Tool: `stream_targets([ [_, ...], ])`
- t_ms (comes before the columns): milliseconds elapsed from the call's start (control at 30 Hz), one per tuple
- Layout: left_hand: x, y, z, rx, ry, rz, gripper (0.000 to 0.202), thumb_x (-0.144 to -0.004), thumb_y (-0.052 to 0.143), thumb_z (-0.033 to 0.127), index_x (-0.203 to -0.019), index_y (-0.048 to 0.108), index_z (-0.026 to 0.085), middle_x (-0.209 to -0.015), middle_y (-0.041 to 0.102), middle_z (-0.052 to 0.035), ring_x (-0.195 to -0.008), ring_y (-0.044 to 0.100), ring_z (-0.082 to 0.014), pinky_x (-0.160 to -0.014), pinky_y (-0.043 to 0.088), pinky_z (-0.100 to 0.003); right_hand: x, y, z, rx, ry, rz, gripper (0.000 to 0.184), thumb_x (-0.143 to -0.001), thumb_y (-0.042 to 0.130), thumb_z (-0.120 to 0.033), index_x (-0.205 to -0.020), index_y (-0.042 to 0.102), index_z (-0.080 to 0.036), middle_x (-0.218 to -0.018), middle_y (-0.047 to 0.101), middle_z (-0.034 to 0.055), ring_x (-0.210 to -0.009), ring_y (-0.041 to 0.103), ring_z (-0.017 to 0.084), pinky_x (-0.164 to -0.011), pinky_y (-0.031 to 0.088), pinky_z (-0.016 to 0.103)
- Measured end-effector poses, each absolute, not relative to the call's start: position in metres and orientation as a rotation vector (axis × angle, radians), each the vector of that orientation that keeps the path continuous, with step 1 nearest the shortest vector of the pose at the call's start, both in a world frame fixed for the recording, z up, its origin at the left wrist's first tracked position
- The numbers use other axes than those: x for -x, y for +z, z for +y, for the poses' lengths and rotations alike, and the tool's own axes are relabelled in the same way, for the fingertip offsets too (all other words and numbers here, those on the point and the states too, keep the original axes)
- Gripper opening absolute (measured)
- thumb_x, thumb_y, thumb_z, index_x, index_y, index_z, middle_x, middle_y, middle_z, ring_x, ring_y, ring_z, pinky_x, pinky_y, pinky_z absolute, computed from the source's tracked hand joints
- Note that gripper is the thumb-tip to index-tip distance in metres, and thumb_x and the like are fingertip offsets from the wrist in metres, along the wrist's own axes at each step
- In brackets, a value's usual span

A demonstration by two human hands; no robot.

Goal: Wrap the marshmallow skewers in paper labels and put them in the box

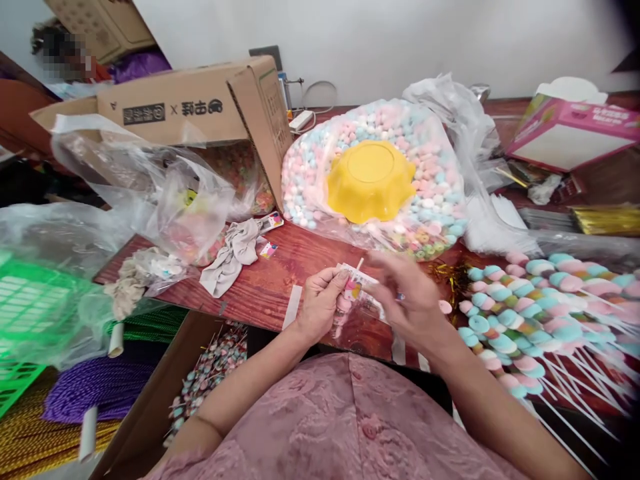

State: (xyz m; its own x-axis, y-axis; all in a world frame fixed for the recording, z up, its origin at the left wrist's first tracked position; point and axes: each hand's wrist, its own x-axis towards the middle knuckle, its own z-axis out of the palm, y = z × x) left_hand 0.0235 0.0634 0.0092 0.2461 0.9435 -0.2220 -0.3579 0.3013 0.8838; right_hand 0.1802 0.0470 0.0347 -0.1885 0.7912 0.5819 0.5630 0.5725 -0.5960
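Near the front edge of the red wooden table (270, 297), my left hand (320, 303) pinches a marshmallow skewer (343, 305) in a clear wrapper with a colourful printed label. Its white stick points away from me. My right hand (413, 300) is just right of it, fingers apart but smeared by motion; I see nothing held in it. Under the hands lies a white printed sheet (373, 303), partly covered. On the right is a pile of pink, white and blue marshmallow skewers (520, 307).
Behind my hands, a yellow bowl (370, 180) sits upside down on a clear bag of marshmallows (430, 153). A cardboard box (180, 100) and grey gloves (233, 253) are on the left. Below the table, another box (145, 387) holds finished-looking skewers. A green basket (40, 313) stands far left.
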Motion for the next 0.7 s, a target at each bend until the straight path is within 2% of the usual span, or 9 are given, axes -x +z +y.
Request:
stream_targets([
  [67,-0.025,0.011,0.067,-0.806,1.125,0.876,0.034,-0.083,0.065,0.051,-0.08,0.055,0.018,-0.045,0.048,0.0083,-0.029,0.036,-0.0057,-0.029,0.028,-0.016,-0.176,0.031,0.044,1.184,0.474,-1.616,0.042,-0.086,0.063,-0.029,-0.126,0.052,-0.024,-0.107,0.062,0.006,-0.066,0.053,0.012,-0.059,0.047,0.028],
  [133,-0.029,0.011,0.068,-0.863,1.206,0.878,0.032,-0.084,0.066,0.046,-0.077,0.059,0.016,-0.053,0.05,0.0065,-0.036,0.042,-0.0042,-0.036,0.035,-0.016,-0.169,0.024,0.041,1.181,0.557,-1.601,0.033,-0.081,0.071,-0.032,-0.111,0.06,-0.024,-0.09,0.062,0.0018,-0.063,0.053,0.013,-0.057,0.045,0.027],
  [200,-0.035,0.011,0.067,-0.898,1.255,0.853,0.03,-0.084,0.067,0.044,-0.075,0.062,0.015,-0.061,0.053,0.0046,-0.044,0.046,-0.0032,-0.046,0.042,-0.016,-0.163,0.016,0.04,1.111,0.555,-1.631,0.008,-0.084,0.067,-0.027,-0.089,0.064,-0.022,-0.078,0.059,0.0005,-0.067,0.054,0.014,-0.061,0.045,0.028],
  [233,-0.038,0.01,0.066,-0.879,1.27,0.826,0.029,-0.084,0.067,0.043,-0.076,0.064,0.015,-0.065,0.055,0.0035,-0.048,0.048,-0.0037,-0.051,0.044,-0.018,-0.163,0.014,0.041,1.085,0.543,-1.619,0.005,-0.087,0.062,-0.024,-0.083,0.063,-0.021,-0.076,0.059,0.0006,-0.068,0.055,0.014,-0.062,0.045,0.028],
  [267,-0.041,0.01,0.065,-0.838,1.271,0.788,0.028,-0.083,0.067,0.043,-0.08,0.066,0.016,-0.069,0.057,0.0024,-0.052,0.051,-0.0049,-0.056,0.046,-0.019,-0.163,0.012,0.043,1.068,0.531,-1.594,0.011,-0.09,0.057,-0.021,-0.08,0.063,-0.021,-0.075,0.059,0.0007,-0.069,0.055,0.014,-0.063,0.045,0.028],
  [333,-0.044,0.007,0.062,-0.753,1.237,0.712,0.029,-0.082,0.068,0.045,-0.088,0.069,0.017,-0.076,0.061,-0.0005,-0.064,0.056,-0.0089,-0.067,0.048,-0.024,-0.169,0.01,0.049,1.062,0.507,-1.564,0.014,-0.091,0.054,-0.017,-0.082,0.063,-0.021,-0.076,0.059,0.0003,-0.069,0.055,0.013,-0.063,0.045,0.026],
  [400,-0.042,0.004,0.06,-0.736,1.17,0.662,0.032,-0.082,0.068,0.047,-0.086,0.069,0.016,-0.08,0.062,-0.0034,-0.073,0.057,-0.0123,-0.076,0.047,-0.028,-0.174,0.009,0.053,1.063,0.495,-1.592,0.012,-0.09,0.055,-0.016,-0.084,0.064,-0.021,-0.076,0.06,0.0001,-0.069,0.056,0.013,-0.063,0.045,0.026],
  [567,-0.029,-0.003,0.059,-1.002,1.071,0.758,0.04,-0.086,0.062,0.05,-0.069,0.061,0.014,-0.07,0.053,-0.0012,-0.065,0.048,-0.0107,-0.068,0.042,-0.026,-0.169,0.004,0.056,1.032,0.446,-1.639,0.014,-0.089,0.054,-0.013,-0.09,0.065,-0.021,-0.08,0.063,0.0021,-0.073,0.06,0.014,-0.066,0.049,0.028],
  [700,-0.027,0.001,0.062,-1.249,1.104,0.802,0.037,-0.091,0.054,0.047,-0.075,0.062,0.014,-0.077,0.054,-0.0018,-0.074,0.048,-0.0125,-0.073,0.041,-0.026,-0.155,0.001,0.058,1.01,0.211,-1.589,0.022,-0.087,0.053,-0.009,-0.096,0.068,-0.022,-0.083,0.063,0.0031,-0.072,0.061,0.014,-0.063,0.05,0.027],
])
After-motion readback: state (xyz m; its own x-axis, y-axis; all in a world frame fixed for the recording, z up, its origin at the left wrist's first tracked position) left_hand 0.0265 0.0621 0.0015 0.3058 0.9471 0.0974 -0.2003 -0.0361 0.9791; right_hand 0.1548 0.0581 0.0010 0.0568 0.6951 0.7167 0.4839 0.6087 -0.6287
